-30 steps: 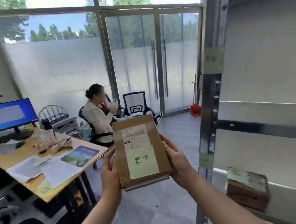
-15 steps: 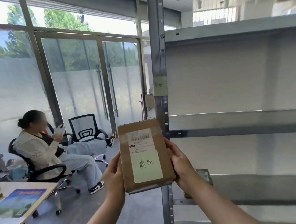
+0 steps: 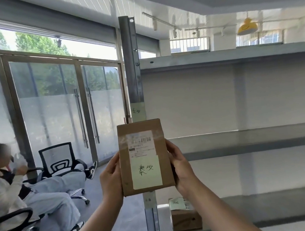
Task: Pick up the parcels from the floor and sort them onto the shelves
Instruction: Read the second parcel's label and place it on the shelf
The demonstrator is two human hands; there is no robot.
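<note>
Held upright before the shelf post [image 3: 132,76], the parcel [image 3: 144,157] looks light and stiff, left hand [image 3: 111,178] and right hand [image 3: 180,167] fingers clamped on its long side edges, the sensible hold.

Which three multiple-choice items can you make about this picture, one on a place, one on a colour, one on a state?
1. Where is the second parcel?
A. on a lower shelf
B. on the floor
C. on the office chair

2. What colour is the handwritten note on the held parcel?
A. red
B. pale green
C. dark blue

3. How is the held parcel gripped?
A. one hand
B. both hands at its sides
C. nobody holds it

Answers:
1 A, the second parcel sits on a lower shelf.
2 B, the note on the held parcel is pale green.
3 B, the left hand and right hand clasp its sides.
</note>
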